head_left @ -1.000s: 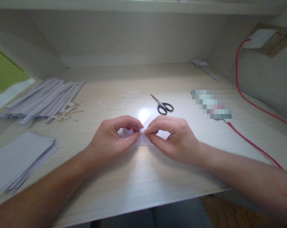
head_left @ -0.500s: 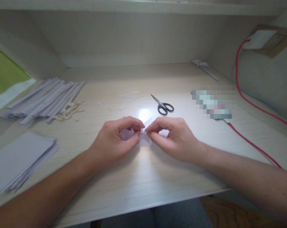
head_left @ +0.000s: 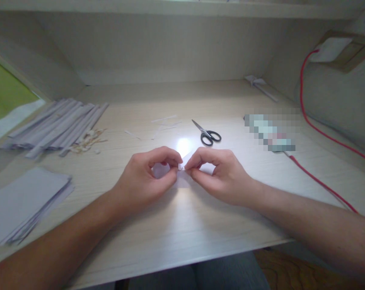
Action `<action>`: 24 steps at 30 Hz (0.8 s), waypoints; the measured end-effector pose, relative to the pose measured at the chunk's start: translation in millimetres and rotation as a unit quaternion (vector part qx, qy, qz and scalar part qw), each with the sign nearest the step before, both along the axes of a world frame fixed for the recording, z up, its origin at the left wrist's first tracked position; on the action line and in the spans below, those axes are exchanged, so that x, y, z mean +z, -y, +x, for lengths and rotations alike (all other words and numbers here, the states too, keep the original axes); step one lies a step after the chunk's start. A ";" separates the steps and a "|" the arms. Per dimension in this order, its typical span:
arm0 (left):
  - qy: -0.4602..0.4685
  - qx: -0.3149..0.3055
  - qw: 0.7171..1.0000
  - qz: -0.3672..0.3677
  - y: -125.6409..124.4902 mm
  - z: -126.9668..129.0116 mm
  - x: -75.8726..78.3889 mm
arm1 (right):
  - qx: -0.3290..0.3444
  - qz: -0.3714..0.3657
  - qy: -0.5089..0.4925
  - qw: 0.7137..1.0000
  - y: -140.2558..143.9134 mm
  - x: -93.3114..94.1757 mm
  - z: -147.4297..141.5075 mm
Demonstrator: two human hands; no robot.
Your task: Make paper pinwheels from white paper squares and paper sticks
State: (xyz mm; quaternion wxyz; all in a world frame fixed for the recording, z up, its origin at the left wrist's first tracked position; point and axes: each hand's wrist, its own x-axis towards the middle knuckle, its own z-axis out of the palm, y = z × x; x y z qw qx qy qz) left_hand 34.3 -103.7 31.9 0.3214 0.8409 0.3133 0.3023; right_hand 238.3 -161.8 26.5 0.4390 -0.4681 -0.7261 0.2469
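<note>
In the middle of the desk my left hand (head_left: 150, 171) and my right hand (head_left: 220, 175) meet almost fingertip to fingertip. Both are closed in a pinch on a small white piece of twisted paper (head_left: 182, 168); most of it is hidden by the fingers. Under them lies a white sheet of paper (head_left: 185, 182), partly covered by both hands. Just beyond my right hand rest scissors (head_left: 207, 133) with black handles, blades pointing away to the left.
Rolled paper tubes (head_left: 59, 125) lie at the left beside a heap of small whitish-yellow bits (head_left: 87, 143). Nearer is a stack of paper (head_left: 31, 201). Thin paper strips (head_left: 164, 119) lie behind my hands. A blurred-out device (head_left: 268, 131) with a red cable (head_left: 321, 183) is at right.
My fingertips have shifted very slightly around the small white piece, with the right fingers a touch farther from the left. Everything else stays in place.
</note>
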 end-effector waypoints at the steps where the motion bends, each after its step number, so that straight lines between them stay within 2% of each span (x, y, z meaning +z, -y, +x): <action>1: 0.000 -0.005 1.000 0.002 0.2 -0.2 0.4 | 0.000 -0.004 -0.001 1.000 0.2 0.3 -0.1; 19: -0.019 -0.057 0.998 0.008 -0.1 -0.4 3.2 | -0.007 -0.060 -0.024 0.998 -0.8 1.4 0.7; 24: -0.025 -0.056 0.998 0.012 -0.3 -0.4 2.4 | -0.008 -0.049 -0.015 0.999 0.4 1.6 0.5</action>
